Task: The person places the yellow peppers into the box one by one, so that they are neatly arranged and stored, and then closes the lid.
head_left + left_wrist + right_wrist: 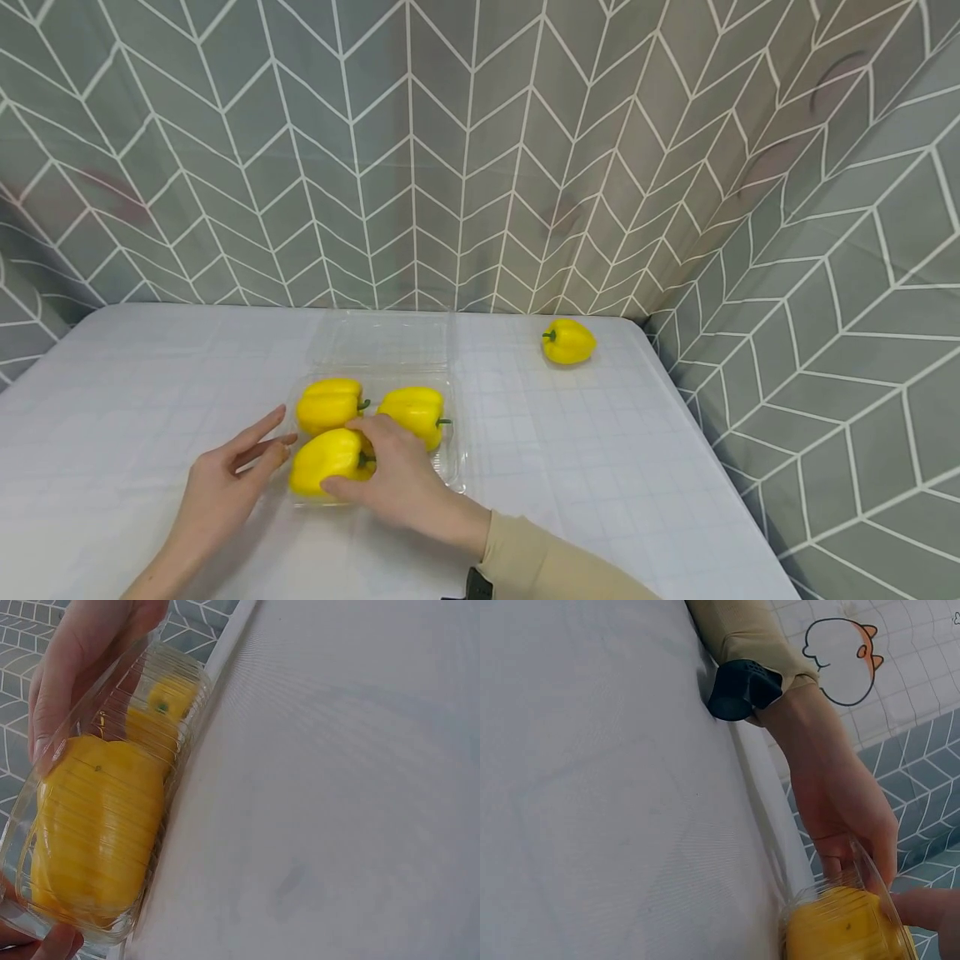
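In the head view, a clear plastic clamshell container holds three yellow bell peppers. My right hand reaches into it and grips the front yellow bell pepper, thumb on the near side and fingers over the far side. A back-left pepper and a right pepper lie beside that hand, stems pointing right. My left hand is at the container's left edge, its fingers fairly straight and the tips right at the rim. Through the ribbed wall in the left wrist view, the front pepper shows large.
The container's transparent lid lies folded back behind it. A fourth-corner yellow pepper sits alone near the table's back right corner. A white cloth covers the table, and patterned grey curtains stand behind and to the right.
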A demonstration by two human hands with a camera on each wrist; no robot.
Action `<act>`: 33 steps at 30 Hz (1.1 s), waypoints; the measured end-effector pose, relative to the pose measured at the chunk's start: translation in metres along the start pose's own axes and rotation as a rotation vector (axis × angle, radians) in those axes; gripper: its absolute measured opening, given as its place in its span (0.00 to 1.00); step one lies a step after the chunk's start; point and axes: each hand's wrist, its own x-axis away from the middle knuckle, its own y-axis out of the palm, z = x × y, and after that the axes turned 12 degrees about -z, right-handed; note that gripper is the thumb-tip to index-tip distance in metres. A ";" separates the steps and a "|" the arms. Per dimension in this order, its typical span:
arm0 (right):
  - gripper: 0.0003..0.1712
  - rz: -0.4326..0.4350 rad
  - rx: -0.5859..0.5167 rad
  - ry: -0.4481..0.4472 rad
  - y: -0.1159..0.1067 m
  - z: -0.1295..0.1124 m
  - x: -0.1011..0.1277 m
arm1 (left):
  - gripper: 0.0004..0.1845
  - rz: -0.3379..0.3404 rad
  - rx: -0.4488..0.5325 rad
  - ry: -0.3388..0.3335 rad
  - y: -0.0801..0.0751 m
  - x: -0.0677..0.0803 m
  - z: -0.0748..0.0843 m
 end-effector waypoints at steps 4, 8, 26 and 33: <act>0.35 -0.014 0.002 0.002 0.000 0.000 0.000 | 0.26 -0.002 -0.003 -0.006 0.000 -0.001 -0.001; 0.35 -0.003 0.016 -0.010 0.001 0.000 0.000 | 0.26 0.001 0.001 -0.002 0.000 0.000 -0.002; 0.32 0.003 -0.048 -0.014 0.001 0.003 0.001 | 0.26 -0.002 0.003 0.011 0.001 -0.001 -0.001; 0.30 0.017 -0.163 0.005 -0.001 0.007 -0.001 | 0.26 0.003 0.001 0.002 0.000 0.001 0.000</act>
